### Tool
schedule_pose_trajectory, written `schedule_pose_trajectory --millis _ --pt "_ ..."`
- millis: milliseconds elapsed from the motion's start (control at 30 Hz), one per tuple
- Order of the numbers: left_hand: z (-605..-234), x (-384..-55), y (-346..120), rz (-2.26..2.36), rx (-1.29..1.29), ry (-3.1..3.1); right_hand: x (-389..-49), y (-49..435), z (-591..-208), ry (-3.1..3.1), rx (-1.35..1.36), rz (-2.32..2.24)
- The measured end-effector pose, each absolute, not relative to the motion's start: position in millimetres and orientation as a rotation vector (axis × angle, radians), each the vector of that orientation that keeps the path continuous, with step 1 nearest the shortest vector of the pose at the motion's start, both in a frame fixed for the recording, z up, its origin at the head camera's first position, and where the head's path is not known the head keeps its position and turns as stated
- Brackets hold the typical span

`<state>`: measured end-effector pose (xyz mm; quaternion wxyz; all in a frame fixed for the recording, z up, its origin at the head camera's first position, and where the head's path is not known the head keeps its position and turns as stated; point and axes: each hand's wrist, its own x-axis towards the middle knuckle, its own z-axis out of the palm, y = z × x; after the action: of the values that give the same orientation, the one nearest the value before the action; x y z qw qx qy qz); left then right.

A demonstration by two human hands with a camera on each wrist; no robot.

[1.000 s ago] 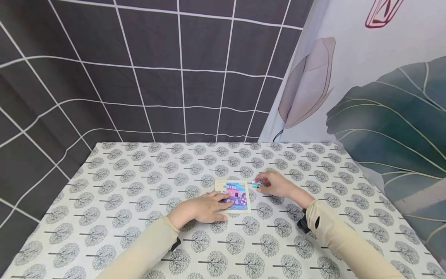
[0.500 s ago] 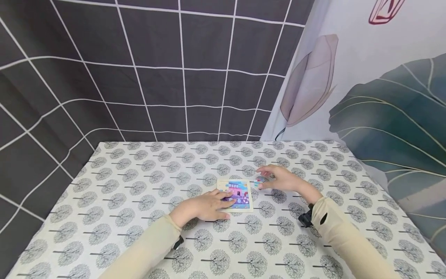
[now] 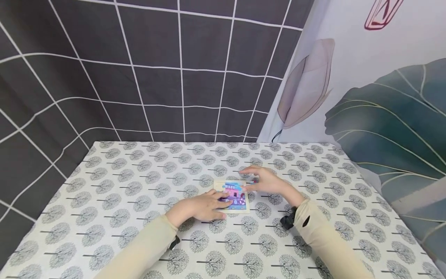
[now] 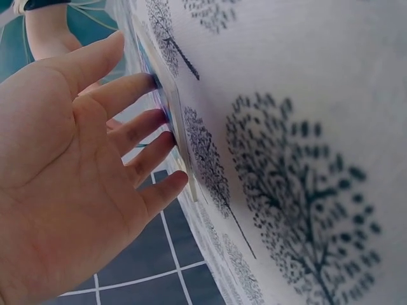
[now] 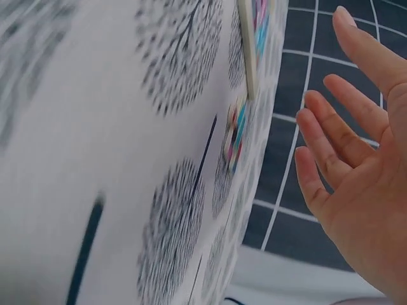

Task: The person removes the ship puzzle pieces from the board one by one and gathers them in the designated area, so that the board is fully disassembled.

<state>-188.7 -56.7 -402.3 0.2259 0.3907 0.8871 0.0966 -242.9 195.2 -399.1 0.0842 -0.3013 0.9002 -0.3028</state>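
Observation:
A small puzzle board [image 3: 247, 203] with a cream frame and a colourful pink, blue and purple picture lies flat on the table. My left hand [image 3: 205, 205] rests on its left part; in the left wrist view the fingers [image 4: 143, 127] reach straight to its face, the thumb held off. My right hand [image 3: 263, 181] hovers by the board's upper right, fingers spread and nothing between them. Below this hand, beside the frame, lies a small multicoloured stack or piece [image 5: 235, 135], mostly covered by the hand in the head view.
The table wears a white cloth [image 3: 146, 232] printed with grey trees. Behind it hangs a dark curtain [image 3: 156, 85] with white grid lines, and a pale leaf-patterned curtain [image 3: 348, 69] at the right. Black bands [image 3: 288, 220] sit on the wrists.
My right hand has let go of the small multicoloured thing, opened its fingers and moved left to the board's edge. The left hand has stayed on the board.

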Motion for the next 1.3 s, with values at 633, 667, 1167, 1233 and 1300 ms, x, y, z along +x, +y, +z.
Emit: schedule_pose_trajectory --millis 633,667,1167,1233,1300 --pt "-400.8 -187.5 -52.8 0.224 1.13 2.478 -256.7 155.2 -410.2 2.621 -1.111 -0.69" --pt "-401.0 -187.2 -52.5 0.214 1.133 2.477 -256.2 153.7 -410.5 2.626 -1.109 -0.67" --pt "-394.6 -186.5 -46.9 0.201 1.107 2.515 -260.2 134.0 -404.7 2.616 -0.943 -0.579" --pt "-395.3 -186.5 -46.4 0.187 1.117 2.53 -261.7 132.8 -405.9 2.605 -0.918 -0.614" --pt "-397.4 -186.6 -45.5 0.161 1.145 2.543 -262.1 132.1 -407.6 2.603 -0.881 -0.645"
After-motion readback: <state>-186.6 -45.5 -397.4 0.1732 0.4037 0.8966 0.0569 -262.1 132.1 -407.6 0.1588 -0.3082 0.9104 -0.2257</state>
